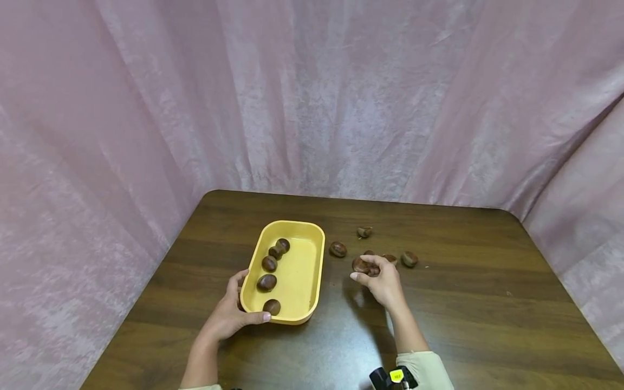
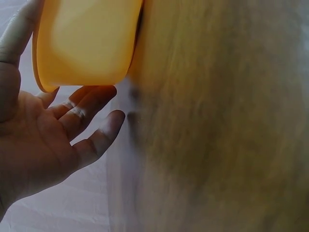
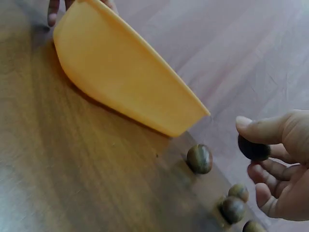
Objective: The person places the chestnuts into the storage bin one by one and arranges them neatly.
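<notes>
A yellow rectangular plastic container sits on the table with several brown chestnuts along its left side. My left hand grips its near left corner, thumb on the rim and fingers along the outer wall; in the left wrist view those fingers lie under the corner. To the right of the container, my right hand pinches a chestnut between thumb and fingers, raised over the table. Beneath and behind that hand lie more chestnuts, partly hidden by it in the head view.
Loose chestnuts lie on the dark wooden table: one chestnut close to the container, one to the right of the hand. Farther back is a small split-looking brown piece. Pink curtains hang behind the table and at its sides.
</notes>
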Tool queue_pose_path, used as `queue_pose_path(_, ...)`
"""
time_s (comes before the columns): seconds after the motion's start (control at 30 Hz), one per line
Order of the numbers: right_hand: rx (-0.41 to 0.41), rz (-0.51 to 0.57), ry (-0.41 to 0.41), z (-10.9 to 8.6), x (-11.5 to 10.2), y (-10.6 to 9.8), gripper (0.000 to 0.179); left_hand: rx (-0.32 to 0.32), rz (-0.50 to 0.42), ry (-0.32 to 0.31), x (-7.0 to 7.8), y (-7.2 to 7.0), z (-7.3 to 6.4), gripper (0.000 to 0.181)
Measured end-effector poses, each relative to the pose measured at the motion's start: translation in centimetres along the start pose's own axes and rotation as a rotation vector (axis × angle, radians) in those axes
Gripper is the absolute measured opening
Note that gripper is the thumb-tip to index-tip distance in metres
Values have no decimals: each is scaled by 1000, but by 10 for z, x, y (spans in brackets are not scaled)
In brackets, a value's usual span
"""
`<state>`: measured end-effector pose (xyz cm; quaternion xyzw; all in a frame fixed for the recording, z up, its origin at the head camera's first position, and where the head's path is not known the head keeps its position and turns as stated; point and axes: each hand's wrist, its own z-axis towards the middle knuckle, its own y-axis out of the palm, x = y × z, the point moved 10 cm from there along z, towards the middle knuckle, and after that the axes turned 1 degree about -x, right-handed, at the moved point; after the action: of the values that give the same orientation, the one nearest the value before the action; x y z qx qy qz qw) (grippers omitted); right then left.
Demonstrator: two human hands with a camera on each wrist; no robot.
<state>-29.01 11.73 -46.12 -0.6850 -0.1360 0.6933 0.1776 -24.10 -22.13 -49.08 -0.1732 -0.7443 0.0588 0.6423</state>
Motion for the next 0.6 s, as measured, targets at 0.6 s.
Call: queue_pose_path(0.6,-292,-29,-110,26,-57,43,37,-3,-9,6,1,0,2,109)
